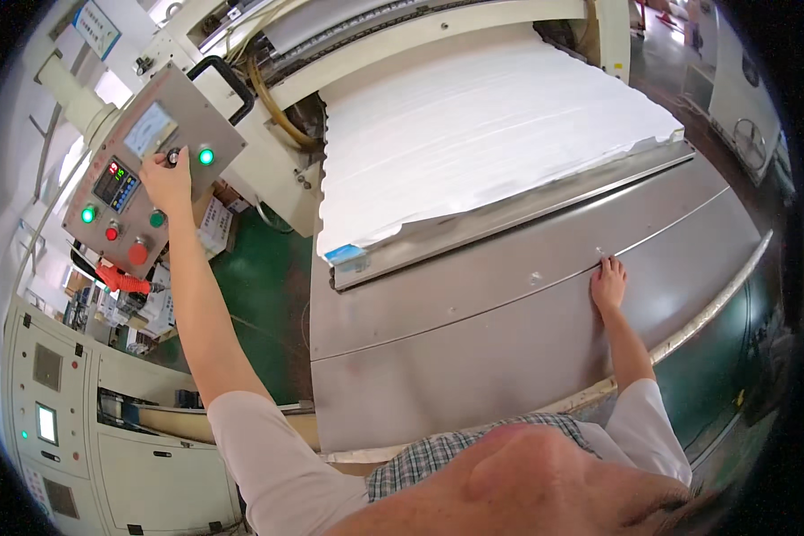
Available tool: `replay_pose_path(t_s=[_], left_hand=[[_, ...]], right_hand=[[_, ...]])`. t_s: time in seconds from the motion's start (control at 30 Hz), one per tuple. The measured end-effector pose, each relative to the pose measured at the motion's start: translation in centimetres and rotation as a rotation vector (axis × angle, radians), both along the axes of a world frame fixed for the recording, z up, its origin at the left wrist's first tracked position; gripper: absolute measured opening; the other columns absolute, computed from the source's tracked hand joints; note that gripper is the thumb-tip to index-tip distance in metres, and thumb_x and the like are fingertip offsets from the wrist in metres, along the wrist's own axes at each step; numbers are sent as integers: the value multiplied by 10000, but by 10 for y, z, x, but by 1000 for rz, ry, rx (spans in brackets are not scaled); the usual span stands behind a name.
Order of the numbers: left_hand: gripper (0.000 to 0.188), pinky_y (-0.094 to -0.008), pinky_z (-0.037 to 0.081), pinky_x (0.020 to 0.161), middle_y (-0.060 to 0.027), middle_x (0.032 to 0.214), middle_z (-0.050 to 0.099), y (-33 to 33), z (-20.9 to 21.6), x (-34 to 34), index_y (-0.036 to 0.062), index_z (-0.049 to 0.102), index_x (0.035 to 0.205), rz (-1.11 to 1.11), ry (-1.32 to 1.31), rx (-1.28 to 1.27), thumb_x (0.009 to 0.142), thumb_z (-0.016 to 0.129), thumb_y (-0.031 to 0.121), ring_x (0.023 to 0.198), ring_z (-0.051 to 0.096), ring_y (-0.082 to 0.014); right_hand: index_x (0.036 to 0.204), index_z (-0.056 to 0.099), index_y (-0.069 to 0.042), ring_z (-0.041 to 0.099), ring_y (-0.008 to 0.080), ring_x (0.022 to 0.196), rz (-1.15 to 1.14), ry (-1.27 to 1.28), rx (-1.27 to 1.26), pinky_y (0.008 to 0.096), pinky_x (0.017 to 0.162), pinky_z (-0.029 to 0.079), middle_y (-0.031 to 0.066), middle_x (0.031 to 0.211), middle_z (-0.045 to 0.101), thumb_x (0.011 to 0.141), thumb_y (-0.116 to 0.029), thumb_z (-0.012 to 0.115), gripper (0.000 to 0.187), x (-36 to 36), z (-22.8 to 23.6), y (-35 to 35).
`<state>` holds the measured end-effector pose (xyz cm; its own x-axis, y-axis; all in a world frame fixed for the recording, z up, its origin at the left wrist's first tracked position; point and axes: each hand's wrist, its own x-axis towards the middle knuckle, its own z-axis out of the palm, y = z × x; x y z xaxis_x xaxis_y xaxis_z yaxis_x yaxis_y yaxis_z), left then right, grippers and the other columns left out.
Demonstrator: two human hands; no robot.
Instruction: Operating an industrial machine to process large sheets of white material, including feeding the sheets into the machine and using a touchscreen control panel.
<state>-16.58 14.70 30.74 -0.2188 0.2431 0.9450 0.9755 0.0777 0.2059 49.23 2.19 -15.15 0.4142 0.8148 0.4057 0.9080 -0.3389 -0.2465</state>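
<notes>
My left hand (pixel 168 185) reaches up to a tilted control panel (pixel 214 127), its fingers closed around a small black knob (pixel 173 157). Near the knob are a lit green button (pixel 206 157), a small digital display (pixel 116 183) and a red push button (pixel 138 253). My right hand (pixel 608 286) rests with fingers stretched out on a grey metal table (pixel 473 335), close to a seam in it. Beyond that hand, a wide white sheet (pixel 491 125) comes out of the machine and ends at a metal bar (pixel 518 223). A blue-and-white piece (pixel 347 256) lies at the sheet's near left corner.
A cream machine frame (pixel 438 36) spans the far side. At the lower left stands a cream control cabinet (pixel 54 393) with a small screen. A pale rounded rail (pixel 715 308) borders the table's right edge. Boxes (pixel 216 223) stand on the green floor below the panel.
</notes>
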Motion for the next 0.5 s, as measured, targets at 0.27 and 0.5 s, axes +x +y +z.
replay_pose_path(t_s=[0.27, 0.5], left_hand=[[443, -395, 431, 734, -134, 845, 555, -10, 7, -26, 38, 562, 824, 71, 84, 49, 612, 719, 394, 835, 532, -295], [470, -401, 435, 710, -149, 797, 563, 9, -3, 0, 22, 564, 762, -17, 6, 166, 639, 686, 458, 817, 552, -296]], right_hand=[[1055, 527, -61, 416, 301, 1125, 83, 102, -4, 424, 921, 347, 123, 1190, 472, 734, -129, 521, 328, -16, 4, 16], [1119, 502, -71, 408, 293, 1138, 17, -19, -80, 408, 926, 350, 118, 1205, 473, 797, -167, 471, 338, -3, 8, -4]])
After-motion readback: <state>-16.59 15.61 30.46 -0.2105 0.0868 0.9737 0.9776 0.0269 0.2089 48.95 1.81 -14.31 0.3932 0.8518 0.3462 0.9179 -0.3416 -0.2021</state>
